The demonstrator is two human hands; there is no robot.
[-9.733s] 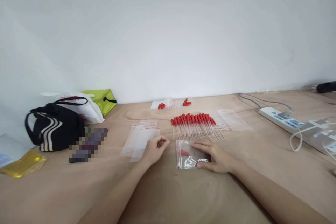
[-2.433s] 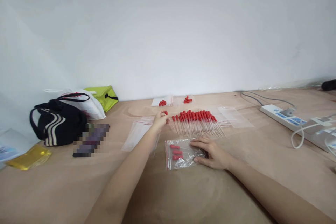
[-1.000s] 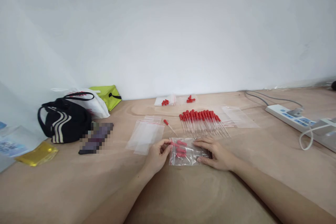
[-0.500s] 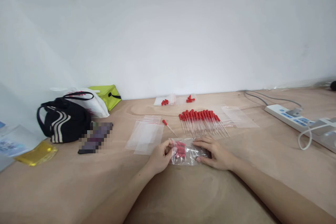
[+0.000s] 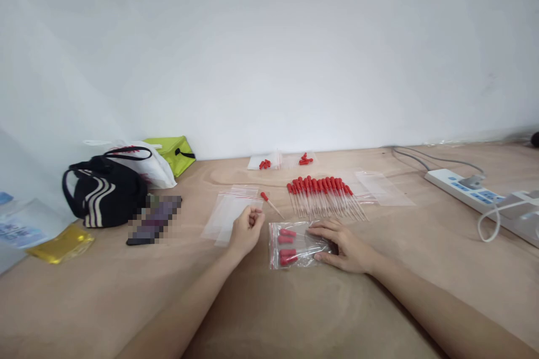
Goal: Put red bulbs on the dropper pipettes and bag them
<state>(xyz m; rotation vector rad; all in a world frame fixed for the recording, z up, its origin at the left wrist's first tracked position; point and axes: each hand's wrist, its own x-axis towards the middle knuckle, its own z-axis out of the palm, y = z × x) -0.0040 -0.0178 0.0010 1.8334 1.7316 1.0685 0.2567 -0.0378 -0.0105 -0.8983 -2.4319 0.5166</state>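
Note:
A clear zip bag (image 5: 303,263) lies flat on the table, holding several droppers with red bulbs (image 5: 288,258) towards its left end. Over the bag's right end rests my right hand (image 5: 343,247), its thumb and fingers spread and lying on the plastic. My left hand (image 5: 246,230) is off the bag, just to its left, with fingers curled in and nothing visible in them. Close beyond that hand lies a single red-bulbed dropper (image 5: 272,204). A row of several droppers (image 5: 320,190) lies behind the bag.
Flat plastic bags (image 5: 227,210) lie left of the single dropper; more bags (image 5: 385,188) are at the right. Small red bulbs (image 5: 264,164) sit on plastic at the back. A black bag (image 5: 109,196) and a power strip (image 5: 467,188) flank the area.
My left hand has let go of the bag's left end and moved left and slightly away from me. The bag now lies flatter, with its bulbs more spread out. My right hand stays put.

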